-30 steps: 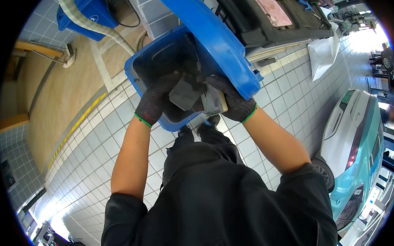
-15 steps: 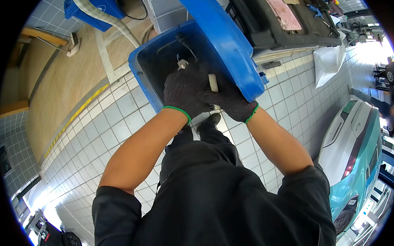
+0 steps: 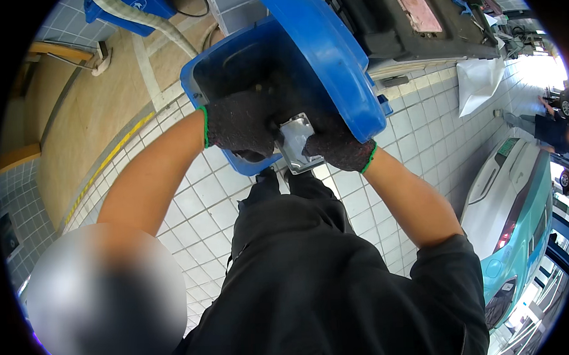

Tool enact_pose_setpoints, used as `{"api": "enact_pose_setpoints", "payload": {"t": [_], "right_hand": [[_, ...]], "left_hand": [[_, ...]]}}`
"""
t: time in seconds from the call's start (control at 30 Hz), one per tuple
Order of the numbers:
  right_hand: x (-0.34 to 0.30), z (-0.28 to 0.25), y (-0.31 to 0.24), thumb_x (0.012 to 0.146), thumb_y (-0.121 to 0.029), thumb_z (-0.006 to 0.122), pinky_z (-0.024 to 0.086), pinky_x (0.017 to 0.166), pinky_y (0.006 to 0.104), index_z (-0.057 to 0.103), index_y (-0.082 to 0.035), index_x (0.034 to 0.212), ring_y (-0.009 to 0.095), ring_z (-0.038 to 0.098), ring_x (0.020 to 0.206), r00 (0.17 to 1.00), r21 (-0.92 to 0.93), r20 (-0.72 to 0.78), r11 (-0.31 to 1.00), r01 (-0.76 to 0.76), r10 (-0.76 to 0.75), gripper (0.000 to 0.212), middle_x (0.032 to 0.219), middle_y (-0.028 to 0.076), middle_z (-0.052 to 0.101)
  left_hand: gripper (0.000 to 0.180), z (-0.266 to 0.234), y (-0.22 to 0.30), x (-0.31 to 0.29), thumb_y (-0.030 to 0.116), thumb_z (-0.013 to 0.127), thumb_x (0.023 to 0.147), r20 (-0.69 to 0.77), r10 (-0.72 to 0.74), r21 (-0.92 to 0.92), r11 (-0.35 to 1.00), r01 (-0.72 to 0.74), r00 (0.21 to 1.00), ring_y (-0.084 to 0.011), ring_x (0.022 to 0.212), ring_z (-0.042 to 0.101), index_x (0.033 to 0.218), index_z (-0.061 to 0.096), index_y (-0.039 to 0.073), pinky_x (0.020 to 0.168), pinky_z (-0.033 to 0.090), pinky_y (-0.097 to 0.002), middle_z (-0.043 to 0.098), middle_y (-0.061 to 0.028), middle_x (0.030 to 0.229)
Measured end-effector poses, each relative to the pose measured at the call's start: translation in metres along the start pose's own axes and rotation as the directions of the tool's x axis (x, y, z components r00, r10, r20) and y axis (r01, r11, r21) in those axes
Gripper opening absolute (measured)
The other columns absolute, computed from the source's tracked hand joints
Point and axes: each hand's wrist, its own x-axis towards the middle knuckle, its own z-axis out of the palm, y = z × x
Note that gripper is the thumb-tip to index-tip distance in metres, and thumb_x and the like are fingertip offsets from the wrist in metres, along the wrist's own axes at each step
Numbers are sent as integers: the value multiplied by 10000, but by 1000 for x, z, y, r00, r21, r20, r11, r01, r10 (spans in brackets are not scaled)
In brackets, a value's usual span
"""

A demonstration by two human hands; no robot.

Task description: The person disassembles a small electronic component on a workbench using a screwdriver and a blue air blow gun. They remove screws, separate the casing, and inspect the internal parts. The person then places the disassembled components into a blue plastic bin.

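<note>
Both of my hands wear dark knit gloves with green cuffs and are over the mouth of a blue plastic bin (image 3: 195, 86). My right hand (image 3: 340, 146) grips the right side of a shiny, see-through rectangular plastic package (image 3: 295, 136), its thumb lying across the face. The package is tilted above the bin's near edge. My left hand (image 3: 241, 125) is curled beside the package's left edge; its fingertips are partly hidden, so what it holds is unclear. The bin's blue lid (image 3: 333, 55) stands raised on the right. Inside, the bin is dark and its contents are hard to make out.
A black-topped workbench (image 3: 418, 38) bearing a pink sheet is at the far right. Another blue bin (image 3: 131, 16) and a pale hose (image 3: 154, 21) are at the far left. A white-and-teal car (image 3: 508, 218) is parked right. A blurred round patch covers the lower left.
My hands have moved apart, the left going outward to the left. The clear package has come into sight between them. A blurred patch now covers the lower left.
</note>
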Motion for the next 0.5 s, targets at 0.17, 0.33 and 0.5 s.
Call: {"api": "enact_pose_setpoints", "payload": {"t": [0.17,0.33,0.5], "right_hand": [[-2,3,6,853,-149,762,548,982,471,666,-84,1323,344,680,1122,984,-327,-150,935,-138,93,484,1244,156,710],[13,19,26,956,-216,727,553,975,476,698,-102,1308,360,685,1133,936,-277,-347,960,-42,-59,371,1301,141,702],[9,14,39,1006,-268,706,558,1009,422,676,-94,1370,303,680,1176,970,-434,-195,900,45,-143,404,1322,125,701]], "left_hand": [[557,-5,48,13,419,753,778,-64,-187,494,848,194,980,-384,1015,731,1221,741,81,947,577,-479,762,-211,1113],[484,30,3,31,414,732,796,-390,-43,475,846,241,920,-393,1009,733,1129,773,65,919,577,-482,777,-198,1040],[468,1,-9,39,273,765,773,236,-99,88,993,80,967,-357,964,719,1176,739,36,877,573,-465,771,-191,1008]]}}
